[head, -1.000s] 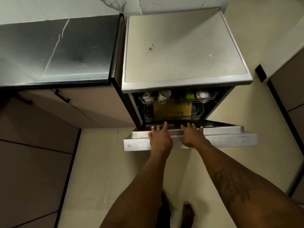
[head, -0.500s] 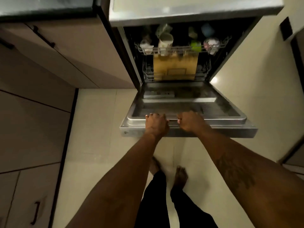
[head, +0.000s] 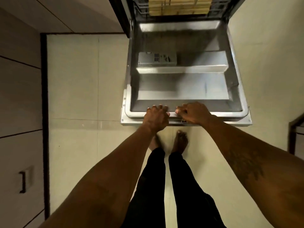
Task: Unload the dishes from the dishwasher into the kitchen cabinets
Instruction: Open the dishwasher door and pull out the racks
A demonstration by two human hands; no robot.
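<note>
- A cabinet door (head: 19, 162) with a dark handle (head: 23, 182) is on the left, next to the pale floor (head: 79, 96).
- The left hand (head: 156, 118) grips the near edge of the dishwasher door (head: 181, 86), fingers curled over it.
- The right hand (head: 194, 113) grips the same edge, just beside the left hand.
- The door lies open and flat.
- At the top, a yellow-brown board (head: 179, 5) stands in the wire rack (head: 142, 8) inside the dishwasher.

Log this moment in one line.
dishwasher door: open; left hand: grips door edge; right hand: grips door edge; unloading: not started
</note>
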